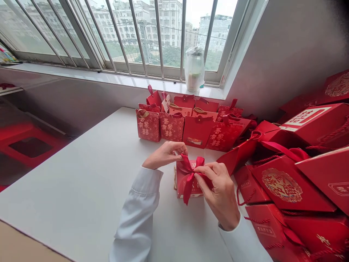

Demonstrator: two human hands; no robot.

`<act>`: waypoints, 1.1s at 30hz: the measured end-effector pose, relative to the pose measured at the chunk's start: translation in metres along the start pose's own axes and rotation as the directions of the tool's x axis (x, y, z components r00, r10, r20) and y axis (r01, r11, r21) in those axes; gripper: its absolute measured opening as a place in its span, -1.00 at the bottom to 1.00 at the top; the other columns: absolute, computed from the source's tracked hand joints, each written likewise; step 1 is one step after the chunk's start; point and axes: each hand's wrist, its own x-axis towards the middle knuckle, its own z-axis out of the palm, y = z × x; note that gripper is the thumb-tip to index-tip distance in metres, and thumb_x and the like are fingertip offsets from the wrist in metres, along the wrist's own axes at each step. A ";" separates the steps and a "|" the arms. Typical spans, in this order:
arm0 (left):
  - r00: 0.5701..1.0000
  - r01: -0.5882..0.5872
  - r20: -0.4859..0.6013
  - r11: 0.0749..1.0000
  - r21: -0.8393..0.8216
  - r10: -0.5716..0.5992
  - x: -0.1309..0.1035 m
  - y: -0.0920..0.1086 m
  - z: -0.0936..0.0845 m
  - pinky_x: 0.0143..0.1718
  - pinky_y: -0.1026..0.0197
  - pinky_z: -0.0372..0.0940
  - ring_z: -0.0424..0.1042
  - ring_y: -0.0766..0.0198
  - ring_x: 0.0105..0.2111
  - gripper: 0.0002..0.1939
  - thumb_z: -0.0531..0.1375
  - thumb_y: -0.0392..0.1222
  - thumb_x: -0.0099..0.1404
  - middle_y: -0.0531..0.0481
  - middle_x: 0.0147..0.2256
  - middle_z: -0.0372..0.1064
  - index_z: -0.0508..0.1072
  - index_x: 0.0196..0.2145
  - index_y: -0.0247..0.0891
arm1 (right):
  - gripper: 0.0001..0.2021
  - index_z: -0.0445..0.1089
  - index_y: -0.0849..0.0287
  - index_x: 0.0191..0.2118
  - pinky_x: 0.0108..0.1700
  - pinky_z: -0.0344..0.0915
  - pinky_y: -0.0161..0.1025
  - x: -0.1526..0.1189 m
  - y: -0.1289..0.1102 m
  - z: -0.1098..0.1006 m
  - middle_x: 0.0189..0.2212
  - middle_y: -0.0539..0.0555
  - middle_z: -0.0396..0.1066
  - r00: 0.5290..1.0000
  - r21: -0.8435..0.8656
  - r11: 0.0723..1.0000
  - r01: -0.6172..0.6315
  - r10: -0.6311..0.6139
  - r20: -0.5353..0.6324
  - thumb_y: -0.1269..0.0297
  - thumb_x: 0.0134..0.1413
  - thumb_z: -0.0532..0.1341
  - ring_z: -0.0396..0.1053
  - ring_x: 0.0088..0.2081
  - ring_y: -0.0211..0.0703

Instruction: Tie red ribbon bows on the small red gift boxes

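A small red gift box [181, 182] sits on the white table [89, 174], with a red ribbon bow [188, 189] on top and a twisted gold cord at its left side. My left hand [168, 153] is at the bow's upper left, thumb and fingers pinched on a ribbon loop. My right hand [219, 189] reaches in from the right, with thumb and forefinger closed on the ribbon near the knot. That hand covers the right part of the box.
Rows of small red boxes [171, 127] stand at the table's back. Large red gift bags [294, 182] are piled along the right. A plastic-wrapped jar [194, 71] stands on the windowsill [114, 77]. A red stool [16, 145] is beyond the left edge.
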 end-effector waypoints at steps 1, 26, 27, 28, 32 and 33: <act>1.000 -0.003 0.000 1.000 -0.002 0.003 0.000 0.000 0.000 -0.39 0.38 0.17 0.26 0.40 -0.41 -0.90 0.08 -0.39 0.12 0.06 -0.38 0.37 0.38 -0.42 -0.31 | -0.85 0.41 0.07 -0.24 -0.22 0.24 -0.20 0.001 0.000 0.001 -0.32 0.05 0.32 1.000 -0.017 1.000 0.002 -0.002 0.000 0.34 0.20 0.09 0.22 -0.25 -0.10; 0.996 0.025 0.083 0.999 -0.026 -0.023 -0.004 0.005 -0.005 -0.29 0.29 0.24 0.34 0.30 -0.30 -0.82 0.12 -0.34 0.13 -0.03 -0.28 0.40 0.43 -0.27 -0.30 | -0.77 0.38 0.10 -0.17 -0.19 0.21 -0.18 0.019 0.024 -0.012 -0.24 0.05 0.41 0.940 0.213 0.920 -0.329 0.341 -0.021 0.13 0.17 0.08 0.30 -0.24 -0.11; 0.995 0.029 0.095 0.999 -0.028 -0.026 -0.004 0.005 -0.005 -0.29 0.28 0.24 0.35 0.30 -0.29 -0.82 0.13 -0.34 0.13 -0.04 -0.27 0.41 0.44 -0.27 -0.30 | -0.72 0.38 0.11 -0.15 -0.20 0.22 -0.19 0.022 0.030 -0.012 -0.23 0.06 0.41 0.924 0.259 0.889 -0.377 0.381 0.036 0.08 0.16 0.08 0.32 -0.24 -0.11; 0.994 0.031 0.106 0.999 -0.030 -0.028 -0.003 0.006 -0.005 -0.29 0.28 0.25 0.35 0.29 -0.30 -0.82 0.13 -0.34 0.13 -0.04 -0.28 0.42 0.45 -0.28 -0.31 | -0.68 0.37 0.13 -0.14 -0.22 0.23 -0.19 0.024 0.035 -0.011 -0.23 0.08 0.42 0.911 0.296 0.863 -0.410 0.401 0.092 0.03 0.15 0.08 0.34 -0.25 -0.10; 0.991 0.034 0.131 0.999 -0.027 -0.030 -0.002 0.006 -0.004 -0.32 0.30 0.26 0.36 0.29 -0.32 -0.86 0.13 -0.36 0.14 -0.04 -0.33 0.43 0.46 -0.33 -0.32 | -0.59 0.39 0.17 -0.17 -0.29 0.23 -0.24 0.030 0.044 -0.001 -0.34 0.06 0.44 0.897 0.334 0.832 -0.443 0.410 0.168 -0.08 0.02 0.18 0.33 -0.33 -0.13; 0.991 0.034 0.131 0.999 -0.022 -0.031 -0.002 0.006 -0.004 -0.32 0.31 0.26 0.36 0.29 -0.33 -0.86 0.12 -0.36 0.14 -0.04 -0.33 0.43 0.46 -0.33 -0.32 | -0.59 0.40 0.16 -0.19 -0.31 0.22 -0.26 0.030 0.043 0.001 -0.37 0.05 0.43 0.895 0.331 0.831 -0.447 0.415 0.166 -0.07 -0.02 0.21 0.32 -0.36 -0.14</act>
